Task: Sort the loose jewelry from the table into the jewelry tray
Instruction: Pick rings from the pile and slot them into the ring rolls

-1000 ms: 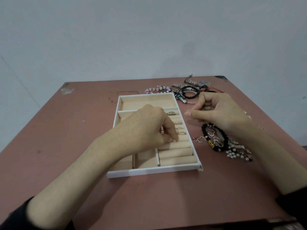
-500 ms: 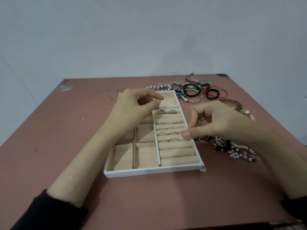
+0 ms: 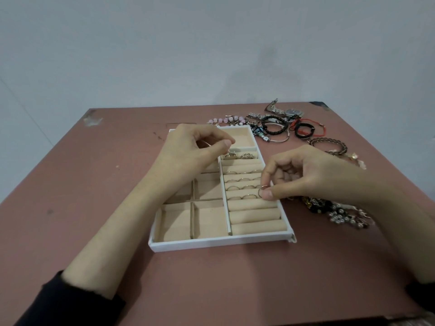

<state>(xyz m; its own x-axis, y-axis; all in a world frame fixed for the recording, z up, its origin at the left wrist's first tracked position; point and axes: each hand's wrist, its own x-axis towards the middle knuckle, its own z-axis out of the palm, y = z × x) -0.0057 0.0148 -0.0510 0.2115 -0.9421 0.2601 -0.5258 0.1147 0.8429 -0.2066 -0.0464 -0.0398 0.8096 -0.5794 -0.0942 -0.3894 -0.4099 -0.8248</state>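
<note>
Two bare hands work over a white rectangular jewelry tray with beige lining (image 3: 221,244), which sits mid-frame on a reddish-brown table (image 3: 70,208). The right hand (image 3: 306,176) pinches a thin silver-coloured ring (image 3: 263,191) between thumb and forefinger, its other fingers curled in; the ring is held upright at the right end of the tray's padded beige rolls (image 3: 255,214), just above the groove where two small rings (image 3: 242,197) already sit. More rings stand in the grooves further up the frame, including two chunkier ones (image 3: 239,156) in the topmost groove. The left hand (image 3: 188,149) hovers over the upper left part of the tray with thumb and forefinger tips pressed together and the remaining fingers curled; whether anything lies between those tips cannot be told. The square compartments in the tray's lower left show only lining. Loose jewelry lies on the table toward the upper right of the frame: a pink bead bracelet (image 3: 226,120) just beyond the tray's far edge, a black braided bracelet (image 3: 273,128), a red cord bracelet (image 3: 308,130), a metal wristwatch (image 3: 292,112) and a brown plaited bracelet (image 3: 329,144). A tangle of dark beads and pearl-like beads (image 3: 341,217) lies right of the tray, partly under the right wrist.
</note>
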